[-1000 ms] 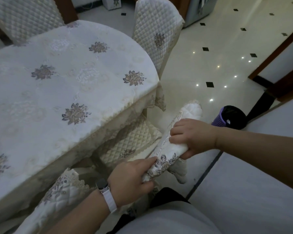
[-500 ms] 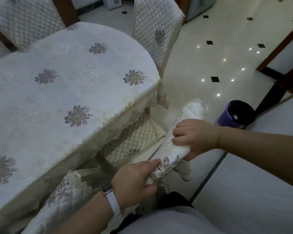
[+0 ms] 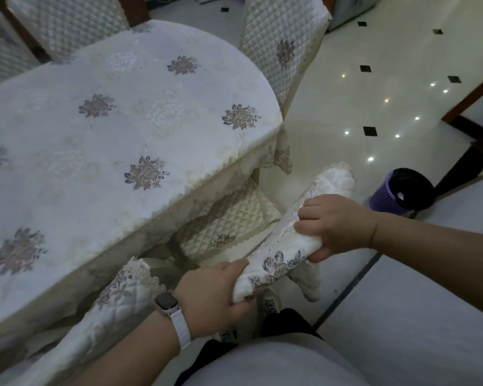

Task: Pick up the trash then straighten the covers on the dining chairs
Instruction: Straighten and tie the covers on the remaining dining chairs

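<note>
A cream quilted chair cover with grey flower embroidery runs along the top of the chair back in front of me. My left hand, with a white watch on the wrist, grips its near end. My right hand grips the cover further along, fingers curled over the top. The cover's far end sticks out past that hand. The chair's quilted seat cushion shows below, partly under the table edge.
The oval table under an embroidered cloth fills the left. Another covered chair stands at its far end, one more at my near left. A purple bin with a black liner stands on the glossy tiled floor to the right.
The view has drifted slightly, so the table and bin sit a little lower and further right. Both hands keep the same hold on the cover.
</note>
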Demonstrator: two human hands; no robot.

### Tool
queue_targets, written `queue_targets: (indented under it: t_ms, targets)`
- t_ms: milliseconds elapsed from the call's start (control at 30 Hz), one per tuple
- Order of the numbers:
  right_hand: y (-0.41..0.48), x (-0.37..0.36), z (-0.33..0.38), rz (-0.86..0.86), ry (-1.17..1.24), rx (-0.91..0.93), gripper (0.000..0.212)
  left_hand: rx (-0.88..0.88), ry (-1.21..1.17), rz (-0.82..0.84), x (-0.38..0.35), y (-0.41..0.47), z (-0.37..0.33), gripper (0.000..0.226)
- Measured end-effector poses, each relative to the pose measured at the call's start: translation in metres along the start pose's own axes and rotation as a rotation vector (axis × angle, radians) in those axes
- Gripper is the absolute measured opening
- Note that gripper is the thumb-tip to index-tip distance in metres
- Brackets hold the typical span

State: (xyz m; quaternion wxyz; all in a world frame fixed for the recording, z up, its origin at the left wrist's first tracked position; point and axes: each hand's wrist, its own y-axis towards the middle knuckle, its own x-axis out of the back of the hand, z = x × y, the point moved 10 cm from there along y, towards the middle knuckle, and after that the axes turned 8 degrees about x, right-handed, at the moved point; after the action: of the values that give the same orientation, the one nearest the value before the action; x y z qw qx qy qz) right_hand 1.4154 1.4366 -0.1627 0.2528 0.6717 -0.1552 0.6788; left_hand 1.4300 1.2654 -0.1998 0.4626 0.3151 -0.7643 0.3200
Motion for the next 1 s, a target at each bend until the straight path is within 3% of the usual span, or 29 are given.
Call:
queue_targets:
  t_ms: [233, 1000]
  targets:
    - [0.001, 0.003, 0.003, -0.028, -0.013, -0.046, 0.036, 0.002, -0.082, -0.016, 0.001, -0.004, 0.014, 0.051]
    - [0.027, -0.013, 0.039, -0.044, -0.020, 0.000, 0.042, 0.121, -0.163, -0.086, 0.010, -0.042, 0.045, 0.034]
